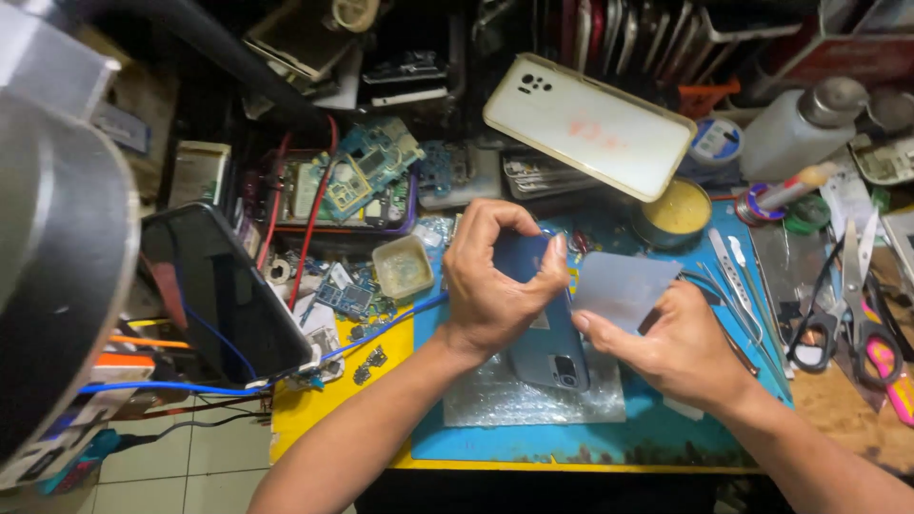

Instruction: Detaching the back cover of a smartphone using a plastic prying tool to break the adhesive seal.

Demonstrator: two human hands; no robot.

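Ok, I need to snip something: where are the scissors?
In the head view, the black-handled metal scissors lie at the right edge of the bench, right of the steel tweezers and beside the right hand.

1. The left hand [495,281] covers the middle of the blue phone [550,347], so its grip there is hidden.
2. The grey sheet [624,286] is partly behind the right hand [681,347].
3. The desk [305,419] lamp shade [57,276] is cut off at the left edge.
4. Small parts [369,360] are too tiny to tell.

A blue phone [543,333] in my left hand [495,286], a translucent grey plastic sheet [624,286] in my right hand [681,347], above a blue-and-yellow work mat [657,428], beside a white phone back cover [590,124].
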